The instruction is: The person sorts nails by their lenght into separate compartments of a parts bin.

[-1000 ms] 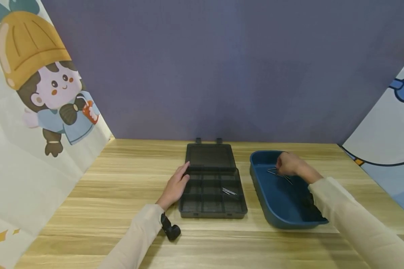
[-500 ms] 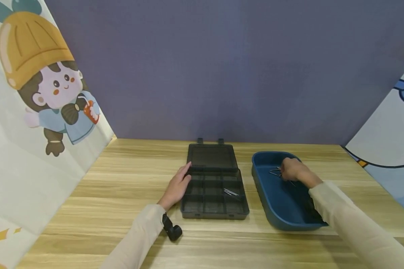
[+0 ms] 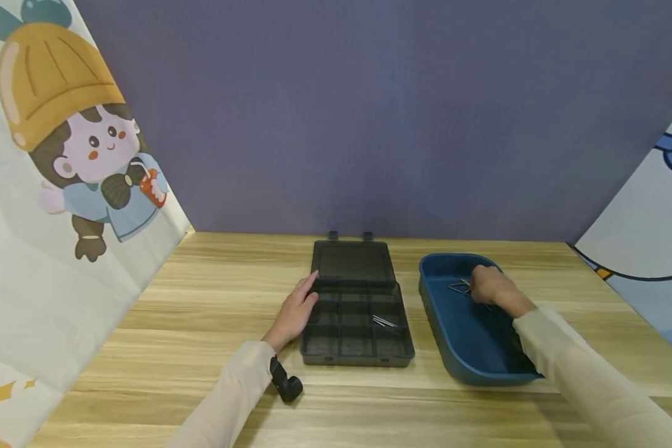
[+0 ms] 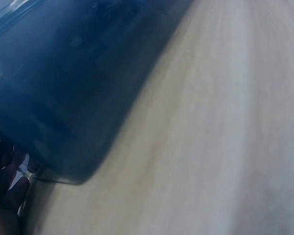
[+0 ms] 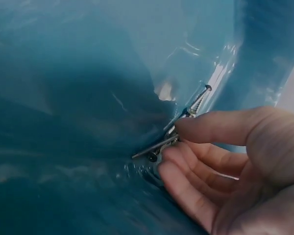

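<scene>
1. On the far left is a white sheet (image 3: 11,205) with a cartoon child (image 3: 103,149) on it, wearing a big yellow hat.
2. A wooden table (image 3: 213,292) goes from side to side, with a purple-grey wall (image 3: 336,118) behind it.
3. Next comes the left hand (image 3: 291,312). Its fingers are straight and a bit spread, and they touch the left edge of the dark box. A small black camera (image 3: 285,381) sits on that wrist, by the cream sleeve (image 3: 229,386).
4. The dark box (image 3: 355,341) is see-through and split into little rooms. Its lid (image 3: 354,261) is folded back, away from the person.
5. Some thin metal sticks (image 3: 383,321) lie in a little room on the right side of the box.
6. Just beside the box, and not touching it, is a deep blue tray (image 3: 470,342).
7. In the far part of the tray is a small pile of metal bits. One screw (image 5: 198,102) with a dark head shows well there.
8. The right hand (image 3: 495,289) reaches down into the tray. Its thumb and finger pinch the end of a thin metal pin (image 5: 152,148), right by the pile.
9. On the far right is another cartoon sheet (image 3: 644,249), with blue and white shapes.
</scene>
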Action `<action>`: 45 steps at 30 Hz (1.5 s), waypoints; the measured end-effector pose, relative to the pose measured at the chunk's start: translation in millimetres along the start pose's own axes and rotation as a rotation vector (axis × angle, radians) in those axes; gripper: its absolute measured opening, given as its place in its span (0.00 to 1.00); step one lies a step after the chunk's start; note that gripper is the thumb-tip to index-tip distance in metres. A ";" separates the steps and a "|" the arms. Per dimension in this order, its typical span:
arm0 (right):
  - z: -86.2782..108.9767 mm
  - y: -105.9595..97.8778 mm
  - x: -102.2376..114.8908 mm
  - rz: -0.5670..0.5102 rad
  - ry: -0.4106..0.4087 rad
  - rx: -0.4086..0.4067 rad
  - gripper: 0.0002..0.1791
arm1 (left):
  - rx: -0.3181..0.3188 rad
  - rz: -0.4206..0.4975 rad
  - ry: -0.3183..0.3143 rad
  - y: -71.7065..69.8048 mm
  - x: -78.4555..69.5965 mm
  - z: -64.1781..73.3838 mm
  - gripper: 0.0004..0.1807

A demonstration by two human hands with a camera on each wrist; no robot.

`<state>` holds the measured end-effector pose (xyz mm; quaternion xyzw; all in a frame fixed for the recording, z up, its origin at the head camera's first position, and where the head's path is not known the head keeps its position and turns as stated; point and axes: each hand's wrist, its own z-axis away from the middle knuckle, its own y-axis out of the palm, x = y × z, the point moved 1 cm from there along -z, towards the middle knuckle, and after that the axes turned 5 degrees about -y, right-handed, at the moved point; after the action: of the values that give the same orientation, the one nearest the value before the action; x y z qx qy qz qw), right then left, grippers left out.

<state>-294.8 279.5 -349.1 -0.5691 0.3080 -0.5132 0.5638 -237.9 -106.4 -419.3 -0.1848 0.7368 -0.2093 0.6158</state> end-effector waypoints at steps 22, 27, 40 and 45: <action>3.1 9.8 5.3 0.034 0.021 0.024 0.20 | -0.003 0.004 0.001 -4.4 1.5 4.0 0.28; 3.4 9.4 4.7 0.011 -0.003 0.064 0.17 | -0.001 -0.001 0.004 -5.5 1.9 5.0 0.28; 2.4 8.1 12.3 -0.047 -0.102 -0.008 0.05 | 0.005 0.009 0.011 -8.3 1.7 6.5 0.28; 1.3 11.1 15.8 -0.062 -0.104 -0.025 0.05 | 0.006 0.006 0.019 -9.7 1.1 7.9 0.28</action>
<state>-286.5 263.4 -355.8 -0.6113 0.2670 -0.4961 0.5558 -230.1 -115.8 -416.3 -0.1789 0.7424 -0.2112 0.6101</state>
